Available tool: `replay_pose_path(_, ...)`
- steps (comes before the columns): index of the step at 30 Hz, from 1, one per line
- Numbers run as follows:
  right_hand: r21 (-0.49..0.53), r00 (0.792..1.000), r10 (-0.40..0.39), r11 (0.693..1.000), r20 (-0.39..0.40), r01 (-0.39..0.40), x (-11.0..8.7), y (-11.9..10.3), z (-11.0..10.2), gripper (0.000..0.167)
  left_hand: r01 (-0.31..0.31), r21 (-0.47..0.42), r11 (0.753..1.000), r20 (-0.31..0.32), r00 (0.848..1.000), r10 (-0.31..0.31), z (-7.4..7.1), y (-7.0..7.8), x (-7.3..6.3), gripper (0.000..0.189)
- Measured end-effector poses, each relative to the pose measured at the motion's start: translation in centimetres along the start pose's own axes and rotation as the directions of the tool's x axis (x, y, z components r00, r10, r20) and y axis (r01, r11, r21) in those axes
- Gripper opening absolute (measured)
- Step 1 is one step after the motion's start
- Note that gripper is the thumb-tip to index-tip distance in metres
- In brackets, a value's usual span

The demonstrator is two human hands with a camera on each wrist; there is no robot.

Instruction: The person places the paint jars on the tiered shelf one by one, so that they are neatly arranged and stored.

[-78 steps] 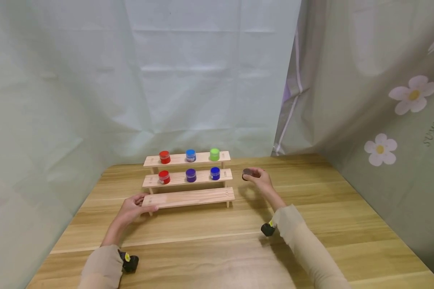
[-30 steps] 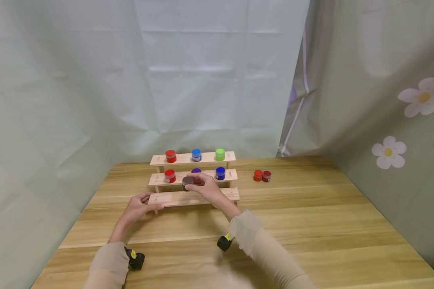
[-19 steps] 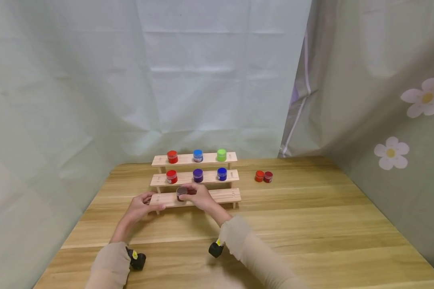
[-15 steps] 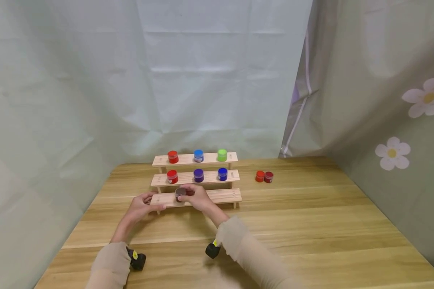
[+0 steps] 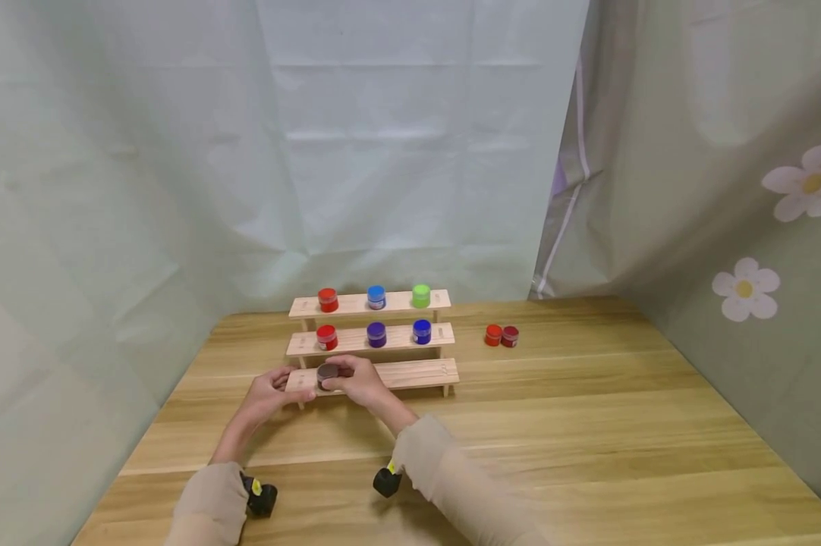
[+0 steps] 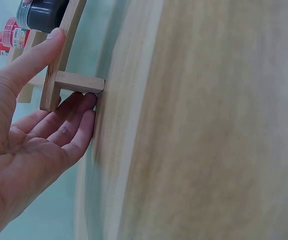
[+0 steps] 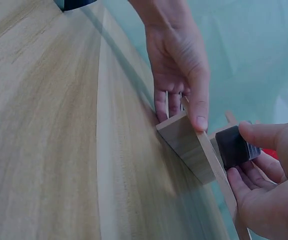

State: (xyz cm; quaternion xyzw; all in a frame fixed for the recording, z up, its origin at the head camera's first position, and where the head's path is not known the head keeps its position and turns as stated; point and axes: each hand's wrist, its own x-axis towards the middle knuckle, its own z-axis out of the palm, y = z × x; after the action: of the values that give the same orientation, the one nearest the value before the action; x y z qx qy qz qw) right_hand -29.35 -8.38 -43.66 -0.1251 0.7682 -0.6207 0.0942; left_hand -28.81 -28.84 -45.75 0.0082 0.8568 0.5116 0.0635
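Note:
My left hand grips the left end of the lowest step of a three-step wooden display rack. In the left wrist view its thumb lies along the step's edge, with the fingers by the leg below. My right hand pinches a dark paint jar between thumb and fingers. That jar stands upright at the left part of the lowest step, its base right at the board in the right wrist view. On the middle step are a red jar, a purple jar and a dark blue jar.
The top step bears a red jar, a light blue jar and a green jar. Right of the rack, an orange-red jar and a dark red jar stand side by side on the wooden table. Curtains hang behind.
My right hand has carried the dark jar leftward from the table right of the rack, then lowered it to the lowest step's left part. My left hand keeps its grip on the rack.

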Motion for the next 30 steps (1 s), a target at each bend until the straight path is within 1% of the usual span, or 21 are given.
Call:
replay_pose_path(6, 0.014, 1.0, 0.006, 1.0, -0.015, -0.005, 0.1, 0.2, 0.5, 0.042, -0.008, 0.019, 1.0, -0.018, 1.0, 0.008, -0.1, 0.1, 0.0, 0.081)
replay_pose_path(11, -0.009, 1.0, 0.012, 1.0, -0.019, -0.012, 0.0, 0.2, 0.8, 0.045, -0.011, 0.013, 1.0, -0.013, 1.0, 0.011, -0.1, 0.0, 0.1, 0.082)
replay_pose_path(14, -0.013, 1.0, 0.0, 1.0, -0.022, -0.001, -0.1, 0.2, 0.8, 0.049, -0.013, 0.013, 1.0, -0.01, 1.0, 0.013, 0.0, 0.0, 0.1, 0.081)
replay_pose_path(18, 0.047, 1.0, -0.009, 0.999, -0.029, 0.011, -0.3, 0.2, 0.7, 0.052, -0.02, 0.015, 1.0, -0.01, 1.0, 0.02, 0.0, -0.1, 0.0, 0.082)
replay_pose_path(22, 0.103, 0.999, -0.009, 0.995, -0.034, 0.012, -0.5, 0.2, 0.5, 0.051, -0.011, 0.01, 1.0, -0.016, 1.0, 0.011, -0.1, -0.1, 0.0, 0.082)
replay_pose_path(25, 0.112, 0.999, -0.008, 0.994, -0.034, 0.012, -0.7, 0.1, 0.1, 0.048, -0.005, 0.009, 1.0, -0.016, 1.0, 0.005, -0.1, -0.2, 0.0, 0.082)
replay_pose_path(30, 0.127, 0.997, -0.043, 0.991, -0.062, 0.051, -0.9, -0.2, -1.1, 0.041, 0.005, -0.007, 1.0, -0.017, 1.0, -0.005, -0.1, -0.1, 0.0, 0.083)
